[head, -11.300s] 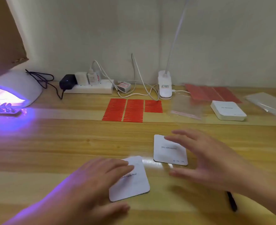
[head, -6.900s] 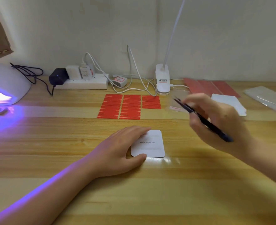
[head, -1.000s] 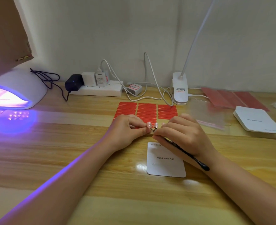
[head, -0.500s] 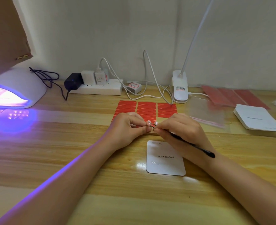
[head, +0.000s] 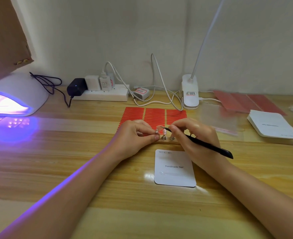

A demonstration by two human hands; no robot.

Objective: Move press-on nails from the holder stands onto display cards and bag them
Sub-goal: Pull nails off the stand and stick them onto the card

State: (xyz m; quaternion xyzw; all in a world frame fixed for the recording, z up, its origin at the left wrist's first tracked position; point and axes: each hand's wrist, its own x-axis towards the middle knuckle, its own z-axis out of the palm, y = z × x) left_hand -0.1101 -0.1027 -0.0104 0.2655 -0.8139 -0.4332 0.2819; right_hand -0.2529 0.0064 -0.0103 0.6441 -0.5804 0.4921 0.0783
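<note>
A white display card (head: 175, 169) printed "Handmade Nail" lies flat on the wooden table in front of me. Just behind it, small metal holder stands (head: 163, 137) carry pale press-on nails. My left hand (head: 133, 137) pinches one stand (head: 157, 132) between thumb and fingers. My right hand (head: 194, 135) grips black tweezers (head: 199, 143). Their tip touches a pale pink nail (head: 159, 127) lifted above the stands. Further stands are hidden behind my right fingers.
Red adhesive strip sheets (head: 154, 116) lie behind my hands. A lit UV nail lamp (head: 13, 99) stands at the left, a power strip (head: 104, 95) and clip lamp (head: 190, 94) at the back. Clear bags (head: 218, 119) and a stack of cards (head: 271, 124) lie right.
The tweezers' tip has lifted a nail up off a stand. My hands stayed in place over the stands; the view has shifted slightly.
</note>
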